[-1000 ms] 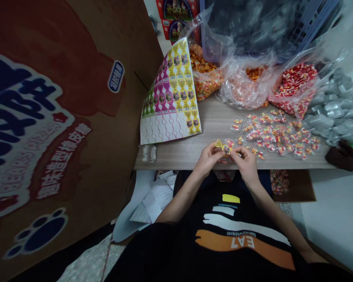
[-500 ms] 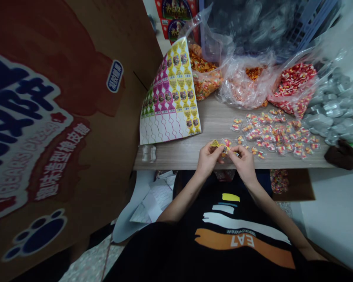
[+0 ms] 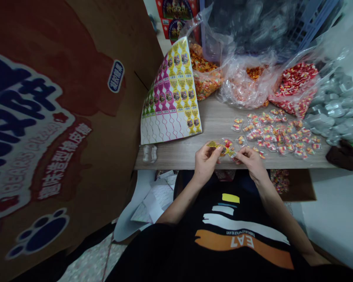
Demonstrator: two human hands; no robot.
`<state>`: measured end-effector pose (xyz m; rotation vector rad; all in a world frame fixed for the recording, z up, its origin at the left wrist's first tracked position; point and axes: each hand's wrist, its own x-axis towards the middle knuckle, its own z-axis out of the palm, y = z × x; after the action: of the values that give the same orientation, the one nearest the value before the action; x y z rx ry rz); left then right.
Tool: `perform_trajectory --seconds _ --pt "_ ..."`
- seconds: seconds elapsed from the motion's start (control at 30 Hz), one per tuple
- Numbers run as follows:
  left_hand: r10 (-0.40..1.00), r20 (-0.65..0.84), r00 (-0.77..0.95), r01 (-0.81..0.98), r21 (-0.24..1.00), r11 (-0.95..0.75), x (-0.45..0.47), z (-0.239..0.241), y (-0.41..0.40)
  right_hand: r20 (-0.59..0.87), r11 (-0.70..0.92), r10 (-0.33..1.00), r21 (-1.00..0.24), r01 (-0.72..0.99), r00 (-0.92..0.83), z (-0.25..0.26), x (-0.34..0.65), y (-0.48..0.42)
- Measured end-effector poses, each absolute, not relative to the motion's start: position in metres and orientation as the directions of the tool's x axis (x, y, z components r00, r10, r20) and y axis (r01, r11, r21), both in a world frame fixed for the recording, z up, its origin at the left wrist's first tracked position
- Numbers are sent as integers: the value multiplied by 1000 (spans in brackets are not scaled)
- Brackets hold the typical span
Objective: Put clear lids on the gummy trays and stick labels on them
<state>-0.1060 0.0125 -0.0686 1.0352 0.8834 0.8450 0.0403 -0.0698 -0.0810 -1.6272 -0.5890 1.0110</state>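
Observation:
My left hand [image 3: 205,161] and my right hand [image 3: 252,162] meet at the near edge of the wooden table [image 3: 211,125]. Between their pinched fingers they hold a small clear candy packet with a yellow sticker [image 3: 221,147] on it. The left fingers grip the yellow end, the right fingers the other end. Just beyond the hands lies a spread of several small filled candy packets [image 3: 275,135]. A sticker sheet [image 3: 171,98] with yellow, pink and green labels leans at the left of the table.
Clear bags of orange and red candies [image 3: 294,88] line the table's back. Silvery empty packets [image 3: 335,111] pile at the right beside a dark brown lump [image 3: 342,154]. A large printed cardboard box [image 3: 47,129] fills the left. Papers [image 3: 153,199] lie below the table.
Both hands with the stickered packet have shifted slightly left and lower toward the table edge; the yellow sticker now lies flatter against the packet.

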Motion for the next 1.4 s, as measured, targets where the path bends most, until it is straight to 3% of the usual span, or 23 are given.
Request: perform_trajectory --seconds 0.13,0.43,0.5,0.6,0.7,0.8,0.9,1.0,1.17,1.4 --pt "854 -210 476 -107 950 294 -101 -66 11 -162 -176 860 -984 -17 484 -64 35 -70" --pt "820 -264 507 -84 932 351 -96 -84 5 -230 -148 849 -968 -203 476 -71 23 -61" --pt "896 -194 400 -51 971 233 -96 -85 2 -224 -145 834 -971 -191 504 -71 23 -62" --pt "972 131 196 129 979 -158 -96 -83 -1 -216 -135 816 -973 -186 536 -69 22 -63" --pt "871 429 237 303 819 -486 -98 -81 -1 -205 -133 815 -977 -169 543 -69 20 -63" --pt "792 515 327 396 686 -610 -100 -81 1 -174 -117 826 -983 -139 537 -70 19 -65" --pt "794 496 350 442 660 -607 -100 -82 2 -153 -99 839 -987 -130 522 -73 19 -67" --pt "825 428 369 418 716 -558 -101 -83 3 -149 -108 857 -988 -112 493 -76 21 -68" --pt "843 231 485 299 862 -409 -107 -81 9 -178 -190 856 -982 -26 486 -78 24 -70" --pt "731 40 681 108 982 -155 -113 -83 19 -222 -264 873 -964 37 434 -82 36 -70"
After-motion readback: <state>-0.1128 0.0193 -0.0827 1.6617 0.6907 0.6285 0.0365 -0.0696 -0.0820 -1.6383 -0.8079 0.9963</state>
